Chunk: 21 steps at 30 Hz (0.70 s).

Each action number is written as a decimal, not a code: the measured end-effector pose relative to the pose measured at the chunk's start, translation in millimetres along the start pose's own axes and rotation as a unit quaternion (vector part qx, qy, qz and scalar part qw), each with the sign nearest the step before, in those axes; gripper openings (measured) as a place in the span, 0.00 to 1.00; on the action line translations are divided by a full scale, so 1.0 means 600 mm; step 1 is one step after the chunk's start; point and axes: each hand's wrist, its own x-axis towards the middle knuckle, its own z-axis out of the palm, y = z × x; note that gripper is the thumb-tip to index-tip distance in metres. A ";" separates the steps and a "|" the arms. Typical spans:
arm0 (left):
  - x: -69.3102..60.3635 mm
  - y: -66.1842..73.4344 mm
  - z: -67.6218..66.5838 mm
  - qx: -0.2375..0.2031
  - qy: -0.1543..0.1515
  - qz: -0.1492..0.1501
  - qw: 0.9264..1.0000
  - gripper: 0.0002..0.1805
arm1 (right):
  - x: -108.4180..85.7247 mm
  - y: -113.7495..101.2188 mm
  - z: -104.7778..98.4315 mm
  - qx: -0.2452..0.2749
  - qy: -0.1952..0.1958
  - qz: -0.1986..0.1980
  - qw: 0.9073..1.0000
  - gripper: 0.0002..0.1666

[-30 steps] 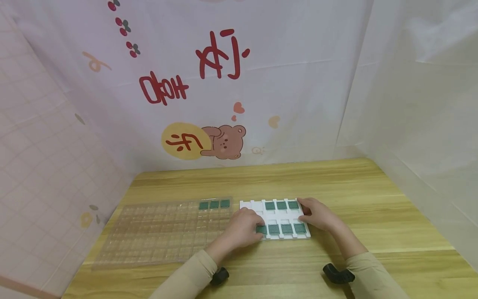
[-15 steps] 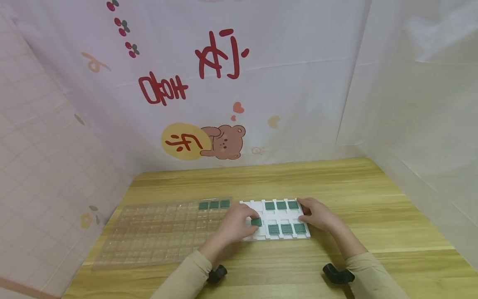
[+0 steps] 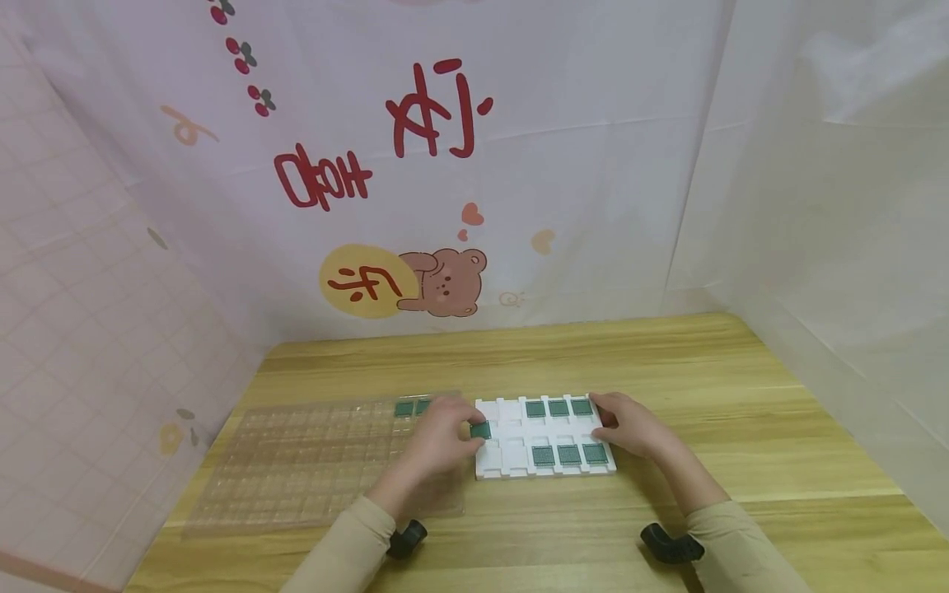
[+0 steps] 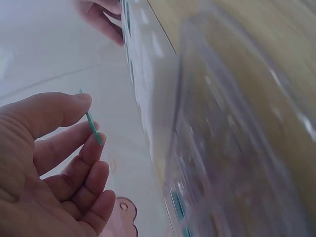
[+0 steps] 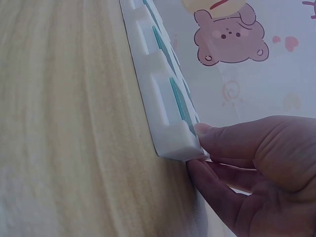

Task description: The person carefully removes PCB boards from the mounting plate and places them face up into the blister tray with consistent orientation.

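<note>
1. Between thumb and fingertips of the left hand (image 3: 442,436): one green chip (image 3: 480,430), pinched by what look like opposite edges. Ring and little fingers loosely bent, off the chip. Good grip, I'd judge; light pressure should do, too hard might flick it loose.
2. Chip's place: at the left end of the white tray (image 3: 511,434) as seen from the head. Left wrist view shows it edge-on, in the air, touching nothing but the fingers. Best held level and clear of the rim; a knock there could turn it in the pinch.
3. Right hand (image 3: 628,422): thumb and fingers grasping the white tray's right end, thumb close to the corner chip. Sound bracing, provided the thumb stays off that chip and the tray isn't tipped.
4. White tray, flat on the wooden table (image 3: 563,535): three chips in the back row (image 3: 559,408), three in the front row (image 3: 569,455), all toward the right. Bare pockets at the left in both rows.
5. Just left, the clear tray (image 3: 311,461): chips at its back right (image 3: 404,409), partly behind the left hand, so count uncertain. Sleeve and knuckles should ride high over these.
</note>
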 end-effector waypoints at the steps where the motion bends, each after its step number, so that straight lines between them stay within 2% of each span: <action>1: -0.002 -0.004 -0.002 0.002 0.003 0.001 1.000 0.10 | 0.000 0.000 0.000 0.001 0.001 0.002 1.000 0.37; 12: -0.027 -0.049 -0.030 -0.010 0.011 -0.025 1.000 0.10 | 0.002 -0.001 0.000 0.000 -0.004 0.001 1.000 0.37; 21: -0.051 -0.079 -0.054 0.015 0.032 -0.057 0.998 0.11 | 0.002 -0.004 0.000 -0.003 -0.005 0.000 1.000 0.36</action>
